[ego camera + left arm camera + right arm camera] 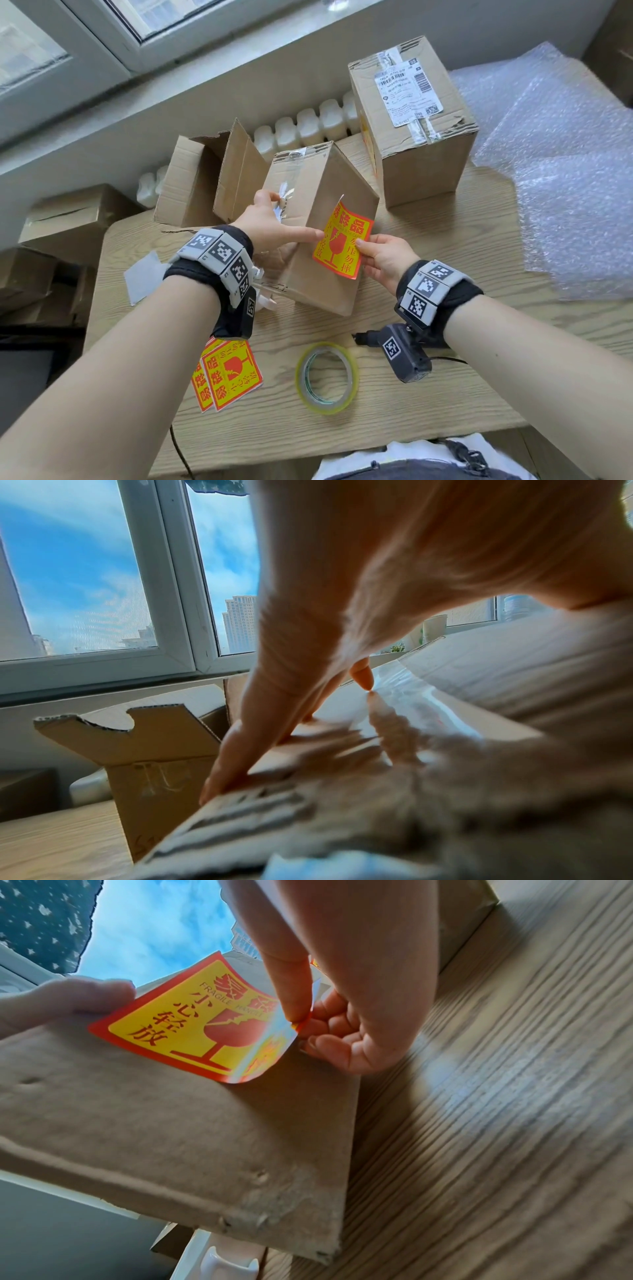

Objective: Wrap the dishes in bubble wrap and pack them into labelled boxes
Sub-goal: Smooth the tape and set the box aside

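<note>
At the far left a closed carton point(73, 214) sits lower than the wooden surface point(428, 394), and an open cardboard box point(191, 181) stands with its flaps up, likely waiting for dishes, none of which show anywhere. Your left hand point(270, 222) lies on the sealed box point(318, 233) with straight fingers, the thumb resting on the clear tape seam and the index finger point(301, 234) pinning the left edge of the fragile sticker point(342, 240); this seems meant to steady the tilted box and anchor the label while it goes down. Your right hand point(383, 260) pinches the sticker's right edge between thumb and forefinger, holding that side lifted off the cardboard, probably so you can lay it flat without creases. Near your left forearm lie spare fragile stickers point(229, 373), with a roll of clear tape point(327, 377) beside them, both within easy reach. Farther right stands a taller taped box point(414, 137) bearing a shipping label point(409, 90), then sheets of bubble wrap point(561, 178) spread across the surface's right end. Behind everything, a white radiator point(308, 126) runs below the window sill point(205, 82).
</note>
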The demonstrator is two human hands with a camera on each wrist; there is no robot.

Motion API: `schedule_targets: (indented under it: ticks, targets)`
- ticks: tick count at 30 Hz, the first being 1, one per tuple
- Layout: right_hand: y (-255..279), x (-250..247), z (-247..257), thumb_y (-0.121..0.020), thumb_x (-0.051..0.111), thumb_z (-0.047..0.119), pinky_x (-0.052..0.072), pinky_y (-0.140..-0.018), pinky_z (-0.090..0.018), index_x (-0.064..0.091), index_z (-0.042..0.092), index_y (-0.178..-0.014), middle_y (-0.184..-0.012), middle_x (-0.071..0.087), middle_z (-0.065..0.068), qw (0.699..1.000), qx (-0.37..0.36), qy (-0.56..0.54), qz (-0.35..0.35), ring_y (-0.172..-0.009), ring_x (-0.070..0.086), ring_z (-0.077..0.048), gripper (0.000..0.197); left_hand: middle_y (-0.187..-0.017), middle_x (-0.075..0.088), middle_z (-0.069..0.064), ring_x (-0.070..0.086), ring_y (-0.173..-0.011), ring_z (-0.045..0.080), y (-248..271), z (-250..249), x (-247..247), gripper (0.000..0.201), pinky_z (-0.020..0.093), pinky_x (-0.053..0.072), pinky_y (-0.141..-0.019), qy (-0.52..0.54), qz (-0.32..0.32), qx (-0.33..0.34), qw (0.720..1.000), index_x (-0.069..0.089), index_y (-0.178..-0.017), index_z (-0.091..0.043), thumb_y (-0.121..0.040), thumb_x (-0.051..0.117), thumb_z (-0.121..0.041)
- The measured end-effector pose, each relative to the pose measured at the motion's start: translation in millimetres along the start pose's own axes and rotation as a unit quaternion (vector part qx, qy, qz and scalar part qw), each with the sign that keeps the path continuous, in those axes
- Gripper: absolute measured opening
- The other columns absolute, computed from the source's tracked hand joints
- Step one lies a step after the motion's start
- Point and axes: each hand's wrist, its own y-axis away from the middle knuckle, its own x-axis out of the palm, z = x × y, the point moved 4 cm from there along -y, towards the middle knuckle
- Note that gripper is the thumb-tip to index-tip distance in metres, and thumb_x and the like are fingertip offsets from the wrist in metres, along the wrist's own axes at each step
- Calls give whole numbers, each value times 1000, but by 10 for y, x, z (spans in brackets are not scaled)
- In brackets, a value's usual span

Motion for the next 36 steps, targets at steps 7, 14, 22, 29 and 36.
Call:
schedule_targets:
  ticks: [7, 14, 22, 29, 36]
  targets:
    - [-9, 24, 39, -88, 64, 12, 49, -77, -33, 55, 13, -85, -104, 66, -17, 999, -15, 47, -15, -85, 61, -23, 10, -135, 36, 11, 44, -111, 23, -58, 3, 27, 96, 32, 39, -89, -16, -2, -11, 1000, 18, -140, -21, -70, 75, -52]
    - [-24, 7, 146, -74, 80, 26, 53, -72, -33, 54, 17, -71, -86, 68, -9, 979, -69, 173, -82, -71, 61, -17, 27, -132, 37, 13, 44, -108, 24, -86, 46, 19, 97, 33, 37, -85, -24, 9, -16, 1000, 17, -139, -24, -65, 72, -55]
    - [65, -135, 278, -75, 73, 47, 45, -63, -32, 64, 8, -74, -75, 62, -7, 921, -88, 353, -142, -75, 60, -24, 40, -132, 39, 12, 46, -107, 24, -117, 78, 7, 92, 33, 38, -84, -22, 7, -17, 1000, 17, -139, -24, -71, 72, -52]
    - [-34, 75, 357, -89, 44, -8, 49, -50, -14, 55, 11, -80, -77, 57, -3, 990, -92, 87, -57, -62, 55, -10, 24, -134, 38, 12, 46, -108, 24, -111, 86, 1, 93, 32, 39, -85, -8, 13, -14, 1000, 18, -140, -23, -72, 73, -52]
    - [48, 307, 649, -86, 36, -17, 53, -56, -18, 60, 4, -79, -74, 60, -10, 991, -132, -28, 24, -63, 58, -15, 32, -135, 38, 13, 45, -114, 25, -107, 73, 6, 95, 32, 39, -90, 0, 7, -11, 1000, 19, -141, -22, -70, 75, -53]
